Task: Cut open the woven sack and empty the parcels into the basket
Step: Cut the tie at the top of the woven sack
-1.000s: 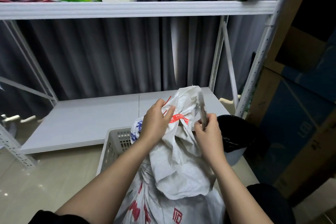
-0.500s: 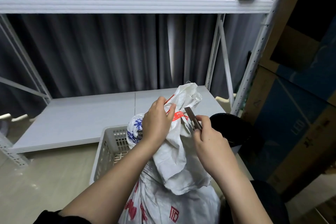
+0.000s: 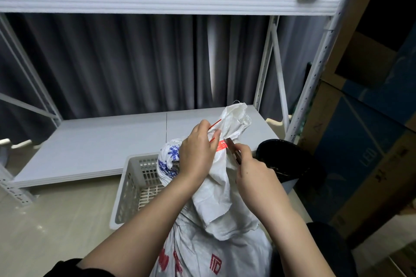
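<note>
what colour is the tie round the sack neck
Red, with a red-and-white tag; head view shows it best.

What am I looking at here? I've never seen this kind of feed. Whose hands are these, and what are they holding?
This is one camera worn on a person's head, looking down at their own bare hands; there is no robot. The left hand grips the bunched neck of a white woven sack, tied with a red tie. The right hand holds a small blade against that tie. A white basket stands on the floor behind the sack, beside a low shelf. A black bin sits to the right.
</note>
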The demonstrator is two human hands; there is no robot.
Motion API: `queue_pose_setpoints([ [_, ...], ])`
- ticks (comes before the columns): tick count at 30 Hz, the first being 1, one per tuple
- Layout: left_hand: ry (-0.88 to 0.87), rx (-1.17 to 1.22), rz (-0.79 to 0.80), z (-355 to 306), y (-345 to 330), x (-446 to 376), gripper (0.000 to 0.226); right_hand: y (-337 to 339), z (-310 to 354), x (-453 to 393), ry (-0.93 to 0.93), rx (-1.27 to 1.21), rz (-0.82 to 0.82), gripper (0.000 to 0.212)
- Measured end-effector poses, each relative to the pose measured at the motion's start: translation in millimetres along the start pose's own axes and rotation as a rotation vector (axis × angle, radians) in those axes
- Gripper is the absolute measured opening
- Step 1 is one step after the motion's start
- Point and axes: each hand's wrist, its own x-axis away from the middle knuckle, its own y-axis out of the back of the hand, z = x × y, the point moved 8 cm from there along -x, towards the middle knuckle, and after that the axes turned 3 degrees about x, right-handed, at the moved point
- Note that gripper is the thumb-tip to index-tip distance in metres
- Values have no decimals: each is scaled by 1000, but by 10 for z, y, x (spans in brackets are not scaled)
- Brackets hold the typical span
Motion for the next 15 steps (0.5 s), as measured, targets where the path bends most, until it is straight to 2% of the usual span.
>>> queue_pose_setpoints([
  [7, -63, 27, -7, -45, 7, 34, 25, -43, 31, -53, 0, 9, 14, 40],
  [15, -92, 54, -5, -33, 14, 31, 23, -77, 66, -113, 5, 20, 63, 41],
])
